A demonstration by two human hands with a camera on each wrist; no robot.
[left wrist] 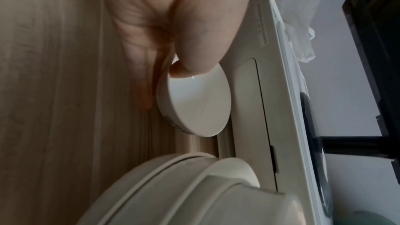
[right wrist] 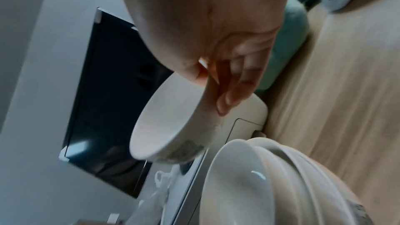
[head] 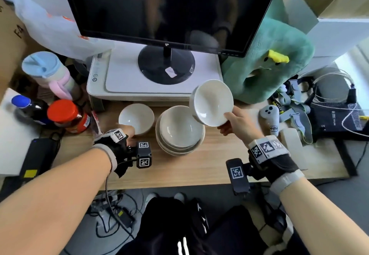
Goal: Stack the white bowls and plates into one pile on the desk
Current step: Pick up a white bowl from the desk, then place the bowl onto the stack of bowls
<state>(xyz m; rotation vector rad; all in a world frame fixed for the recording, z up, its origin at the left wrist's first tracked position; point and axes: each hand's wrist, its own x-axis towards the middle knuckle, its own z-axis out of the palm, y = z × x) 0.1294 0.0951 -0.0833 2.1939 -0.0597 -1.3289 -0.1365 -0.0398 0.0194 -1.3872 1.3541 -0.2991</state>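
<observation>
dark trousers (head: 179,226) and cables on the floor sit lowest in the head view, below the desk edge; both forearms reach over a wooden desk (head: 199,166)

left hand (head: 127,132): thumb laid over the near rim of a single white bowl (head: 136,117), remaining fingers tucked under it and mostly hidden; bowl stands on the desk, left of the pile and just in front of the printer; the left wrist view shows the thumb (left wrist: 194,40) pressing inside the rim

pile of white bowls and plates (head: 179,132): centre of the desk, several nested pieces, deepest bowl on top, opening upward

right hand (head: 237,122): pinches the rim of a second white bowl (head: 212,103), thumb on the inner face, fingers (right wrist: 240,81) pressed together against the outer wall; this bowl is lifted clear of the desk, tilted with its opening toward the camera, above the right edge of the pile and not touching it

white printer (head: 153,79): behind the bowls, carrying a black monitor (head: 169,9) on a round stand

green plush toy (head: 275,55): right of the printer

red-lidded jar (head: 67,115), blue-capped bottle (head: 26,107), lidded cup (head: 46,71): left side of the desk

grey controller (head: 269,115): right of the raised bowl
</observation>
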